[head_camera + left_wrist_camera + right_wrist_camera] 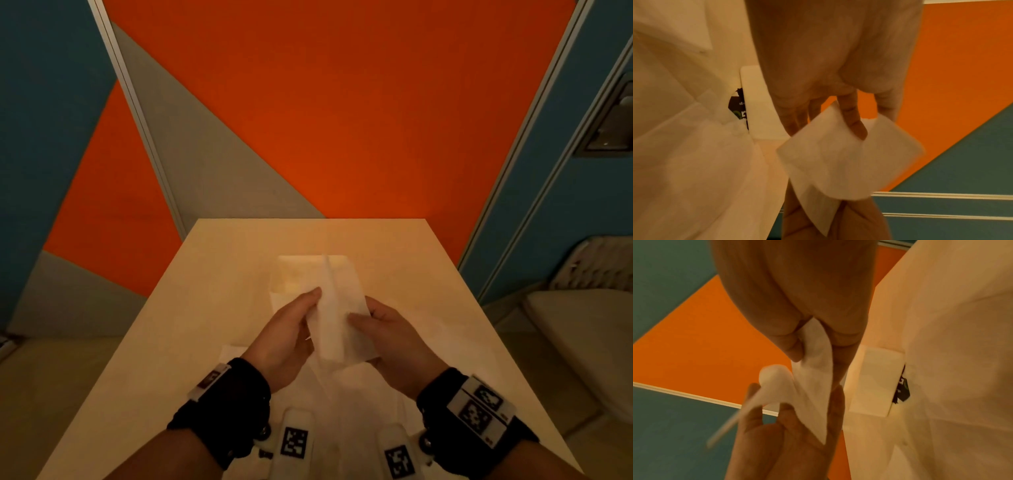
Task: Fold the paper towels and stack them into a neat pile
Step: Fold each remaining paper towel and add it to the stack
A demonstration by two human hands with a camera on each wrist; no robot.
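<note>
Two hands hold one paper towel [334, 318] up in the air, above the pale surface [191, 308] and not touching it. The left hand [291, 337] pinches its left edge and the right hand [394, 337] pinches its right edge, so each grip is closed on the same towel. The towel is partly folded, and its long side runs away from the person, toward the orange wall [342, 102]. Just past the hands, a folded towel [308, 270] lies flat on the surface; this looks like the start of the pile. It lies straight ahead of the held towel, about as close to one hand as to the other, so the next move is likely a short reach forward and down. More loose towels [359, 394] lie under the wrists, close to the person. The head view shows the pile and the way to it. The left wrist view shows what the head view hides: one finger [856, 123] pressed into the towel, with the paper bent round it. The right wrist view shows the towel squeezed between thumb [791, 347] and fingers, and a soft loop where the fold is not pressed flat yet.
</note>
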